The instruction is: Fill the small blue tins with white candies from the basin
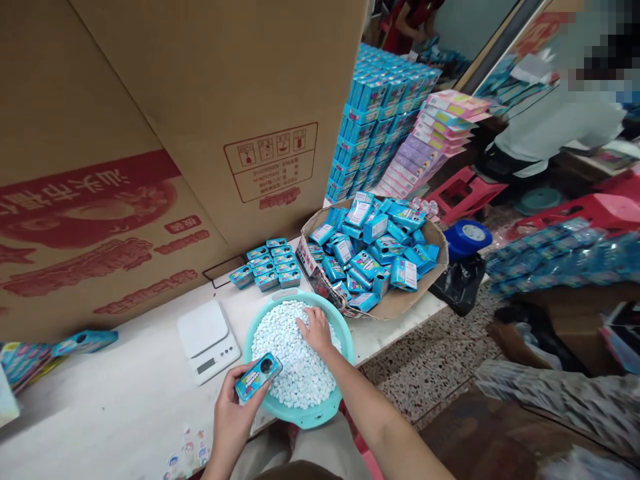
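My left hand (231, 415) is shut on a small blue printed tin (259, 377), which has a round dark opening in its face. My right hand (315, 331) rests with its fingers spread on a heap of small white mints (285, 363). The mints fill a round teal basin (345, 337), and my left hand is just beside its near rim. A neat group of similar tins (267, 265) stands beyond the basin. Past them, many blue boxes lie loose in a flattened cardboard tray (430, 243).
A white digital scale (207, 340) stands on the white table (120, 393), left of the basin. Large printed cartons (150, 127) rise behind it. Stacked blue boxes (380, 120) and pink boxes (433, 143) stand beyond the tray, with a co-worker (555, 127) at the far right.
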`<action>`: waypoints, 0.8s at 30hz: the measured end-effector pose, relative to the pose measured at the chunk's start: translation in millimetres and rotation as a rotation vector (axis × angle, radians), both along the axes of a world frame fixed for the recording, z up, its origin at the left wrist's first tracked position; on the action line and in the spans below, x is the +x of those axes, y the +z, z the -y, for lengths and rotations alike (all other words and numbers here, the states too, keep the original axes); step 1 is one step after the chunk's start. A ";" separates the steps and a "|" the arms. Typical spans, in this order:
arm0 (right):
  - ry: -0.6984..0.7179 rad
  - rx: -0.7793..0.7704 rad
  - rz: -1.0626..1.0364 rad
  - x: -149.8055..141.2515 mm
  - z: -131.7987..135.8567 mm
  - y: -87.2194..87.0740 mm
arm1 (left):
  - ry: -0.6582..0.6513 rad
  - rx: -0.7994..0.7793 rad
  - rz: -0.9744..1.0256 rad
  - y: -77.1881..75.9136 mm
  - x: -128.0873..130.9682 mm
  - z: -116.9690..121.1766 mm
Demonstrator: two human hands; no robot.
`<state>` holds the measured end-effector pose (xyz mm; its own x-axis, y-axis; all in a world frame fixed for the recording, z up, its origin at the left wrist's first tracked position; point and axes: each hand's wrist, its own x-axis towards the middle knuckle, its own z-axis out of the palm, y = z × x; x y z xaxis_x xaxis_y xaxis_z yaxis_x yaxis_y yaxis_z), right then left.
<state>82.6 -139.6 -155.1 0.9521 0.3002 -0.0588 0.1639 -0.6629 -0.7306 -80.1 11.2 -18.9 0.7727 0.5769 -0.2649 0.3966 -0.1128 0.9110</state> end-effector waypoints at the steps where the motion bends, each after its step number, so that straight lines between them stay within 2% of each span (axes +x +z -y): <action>1: -0.018 0.021 -0.006 -2.4 -4.1 -4.0 | 0.000 0.001 -0.008 -0.7 -1.3 1.3; 4: -0.081 0.217 -0.134 -14.5 -8.4 -10.2 | 0.004 0.018 -0.030 -1.6 -3.7 5.4; 7: -0.224 0.469 -0.451 -23.9 -4.8 -8.4 | -0.031 0.035 -0.020 -0.6 -4.1 9.0; 9: -0.300 0.543 -0.611 -25.7 -1.9 -4.8 | -0.055 0.052 -0.001 1.0 -3.4 11.4; 14: -0.363 0.665 -0.895 -21.6 1.6 8.2 | -0.073 0.077 -0.001 8.1 -0.7 15.9; 19: -0.378 0.867 -1.208 -22.7 3.8 33.8 | -0.124 0.084 0.007 18.1 -3.0 13.3; 24: -0.415 1.073 -1.286 -30.8 5.0 76.7 | -0.179 0.100 0.000 19.7 -5.1 13.3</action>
